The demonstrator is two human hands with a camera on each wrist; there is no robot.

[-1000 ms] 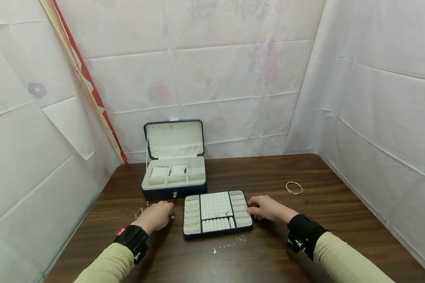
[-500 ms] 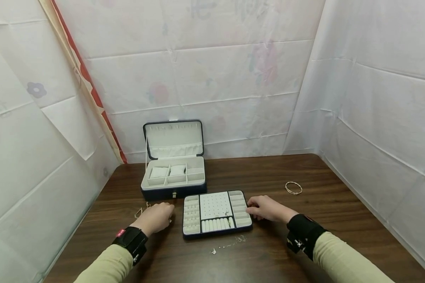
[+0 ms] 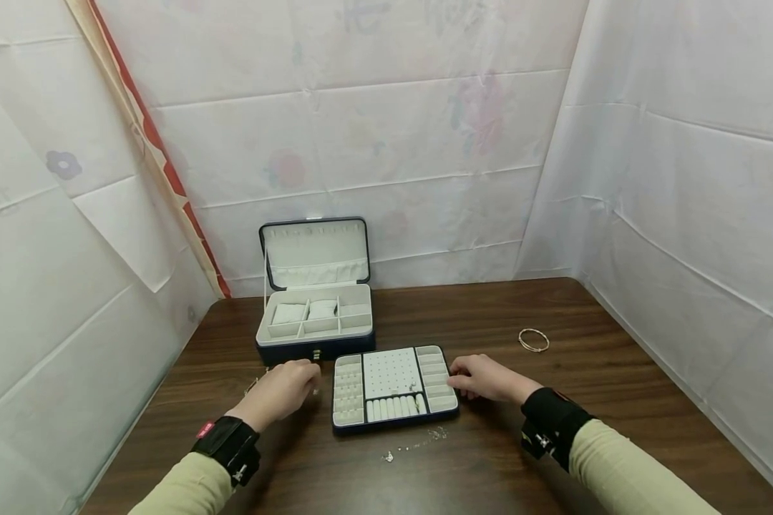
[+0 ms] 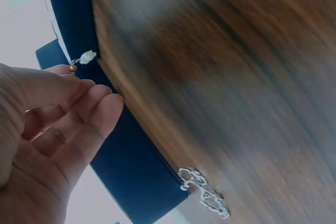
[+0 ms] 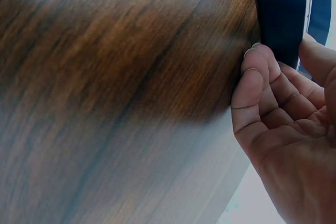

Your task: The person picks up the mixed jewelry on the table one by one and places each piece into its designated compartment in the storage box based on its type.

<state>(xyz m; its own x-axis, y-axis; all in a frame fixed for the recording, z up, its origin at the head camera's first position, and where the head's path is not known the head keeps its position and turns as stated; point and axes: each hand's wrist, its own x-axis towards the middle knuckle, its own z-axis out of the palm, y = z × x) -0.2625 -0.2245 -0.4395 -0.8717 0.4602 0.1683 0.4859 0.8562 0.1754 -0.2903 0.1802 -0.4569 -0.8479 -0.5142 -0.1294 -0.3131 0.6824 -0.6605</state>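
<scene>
White-tipped jewellery piece (image 4: 87,57) is being pinched in the fingers of the left hand (image 3: 280,392), just left of the tray (image 3: 396,424), whose long axis is running left-right, while the right hand (image 3: 486,379) is gripping its right end.

I can read no word, number or brand from my end. Just behind the grip of the left hand (image 3: 277,395), a small red rectangular tag (image 3: 205,429) on the black wide wrist strap (image 3: 228,449) bears a pale mark, too small for me to make out. Well beyond that grip, high on the white creased hanging sheet (image 3: 386,136), I see faint grey letter-like shapes (image 3: 363,16) (washed out, perhaps not letters at all), which I cannot decipher.
</scene>
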